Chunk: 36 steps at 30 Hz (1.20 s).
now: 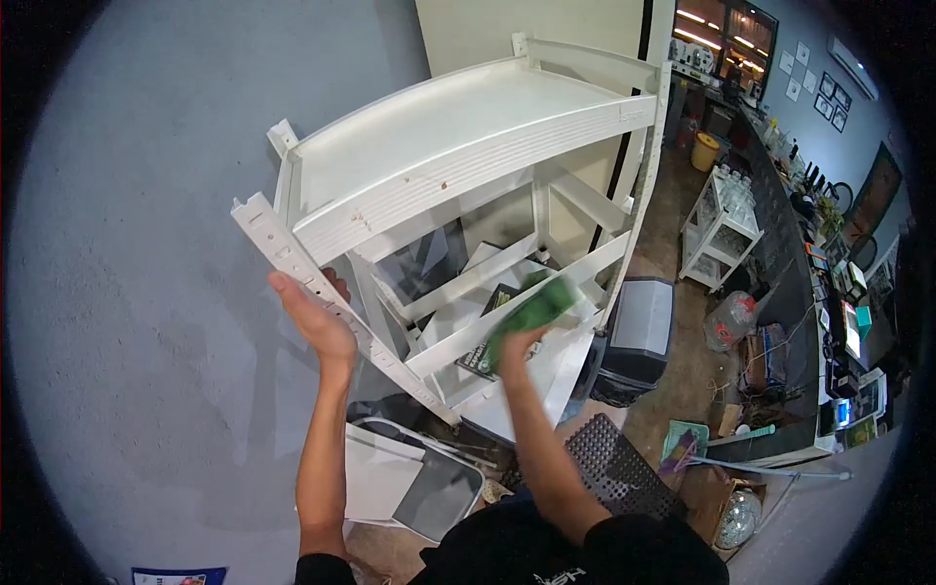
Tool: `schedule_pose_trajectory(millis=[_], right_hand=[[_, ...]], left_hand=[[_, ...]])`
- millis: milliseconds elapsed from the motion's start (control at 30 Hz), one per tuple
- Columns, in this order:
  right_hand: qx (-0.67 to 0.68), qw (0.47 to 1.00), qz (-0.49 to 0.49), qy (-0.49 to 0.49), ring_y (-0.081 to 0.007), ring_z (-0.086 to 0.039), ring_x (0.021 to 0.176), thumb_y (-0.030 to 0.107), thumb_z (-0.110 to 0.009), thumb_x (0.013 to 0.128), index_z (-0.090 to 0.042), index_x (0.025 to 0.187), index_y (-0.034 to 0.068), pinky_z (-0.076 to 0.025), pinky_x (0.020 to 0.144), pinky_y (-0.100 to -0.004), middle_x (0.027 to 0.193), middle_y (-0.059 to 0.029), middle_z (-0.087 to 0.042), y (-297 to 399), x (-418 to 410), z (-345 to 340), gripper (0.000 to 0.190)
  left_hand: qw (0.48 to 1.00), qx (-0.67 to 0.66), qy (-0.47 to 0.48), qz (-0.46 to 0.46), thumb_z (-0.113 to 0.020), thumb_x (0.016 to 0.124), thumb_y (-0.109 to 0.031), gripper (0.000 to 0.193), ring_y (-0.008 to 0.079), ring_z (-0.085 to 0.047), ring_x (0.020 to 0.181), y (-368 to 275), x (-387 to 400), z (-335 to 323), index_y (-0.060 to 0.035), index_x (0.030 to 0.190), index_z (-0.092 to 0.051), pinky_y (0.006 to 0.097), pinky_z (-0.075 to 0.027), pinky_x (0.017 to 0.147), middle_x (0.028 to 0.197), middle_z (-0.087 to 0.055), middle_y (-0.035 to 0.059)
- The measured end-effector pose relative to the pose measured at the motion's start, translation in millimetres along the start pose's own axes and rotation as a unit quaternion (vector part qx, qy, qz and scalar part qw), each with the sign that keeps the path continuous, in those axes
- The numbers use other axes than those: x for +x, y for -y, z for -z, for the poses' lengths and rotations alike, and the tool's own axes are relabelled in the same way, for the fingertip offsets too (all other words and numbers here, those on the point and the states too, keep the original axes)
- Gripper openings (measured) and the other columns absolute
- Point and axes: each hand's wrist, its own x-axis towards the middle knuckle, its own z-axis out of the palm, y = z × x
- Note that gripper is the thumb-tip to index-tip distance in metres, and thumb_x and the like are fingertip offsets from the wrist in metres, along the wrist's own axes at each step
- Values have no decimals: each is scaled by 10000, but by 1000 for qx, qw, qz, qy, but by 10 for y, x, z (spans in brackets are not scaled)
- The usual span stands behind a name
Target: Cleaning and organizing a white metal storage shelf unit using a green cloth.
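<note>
A white metal shelving rack (475, 139) stands tilted before me, with brownish spots on the front edge of its upper shelf. Around its left front upright, which has a row of holes, my left hand (322, 322) is closed. My right hand (519, 347) grips a green cloth (537, 311), blurred, in front of the rack's middle crossbar. Behind and below the cloth, a black printed packet or box (479, 358) lies on the lower shelf.
A black bin with a grey lid (642, 322) stands right of the rack. Below lie a perforated black rubber mat (621, 468) and a grey-and-white panel (439, 490). A white cart (720, 227) holding glassware and a long cluttered counter (790, 241) are farther right. The wall is at left.
</note>
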Motion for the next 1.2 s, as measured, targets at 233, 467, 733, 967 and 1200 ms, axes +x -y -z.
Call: schedule_pose_trajectory(millis=[233, 467, 733, 967, 1200], right_hand=[[-30, 983, -103, 152, -331, -236, 1439, 239, -638, 918, -60, 1527, -1, -128, 1190, -444, 1542, -207, -244, -102, -1209, 17, 873], [130, 990, -49, 7, -160, -611, 880, 303, -505, 1005, -560, 1180, 76, -533, 745, -329, 1047, -27, -604, 59, 633, 208, 292], [-117, 971, 76, 197, -183, -455, 1251, 253, -500, 1019, -400, 1422, 53, -344, 1094, -352, 1350, -79, -487, 244, -1063, 136, 460], [262, 919, -275, 105, -224, -615, 1048, 305, -495, 1008, -544, 1289, 117, -527, 918, -397, 1142, -61, -612, 267, -483, 248, 342], [242, 939, -214, 117, -174, -634, 962, 272, -501, 1008, -556, 1241, 126, -547, 840, -382, 1090, -7, -617, 476, -572, 205, 280]], left_hand=[[999, -13, 9, 28, -328, 898, -799, 719, 119, -455, 693, 25, -4, 107, -101, 991, -472, 261, -416, 640, 836, -480, 21], [1000, 16, -16, 6, -318, 892, -809, 723, 112, -451, 707, 26, -52, 58, -104, 973, -454, 253, -415, 657, 838, -475, 23], [999, 0, 32, 12, -279, 954, -730, 675, 116, -480, 756, 30, -17, 123, -98, 1099, -466, 268, -425, 687, 880, -491, 26], [1000, 1, 1, 23, -283, 959, -720, 670, 122, -489, 751, 20, -21, 90, -97, 1125, -468, 261, -431, 672, 884, -500, 33], [1000, 3, 26, 8, -282, 960, -718, 667, 129, -495, 761, 61, 3, 121, -105, 1141, -474, 267, -441, 702, 883, -504, 39]])
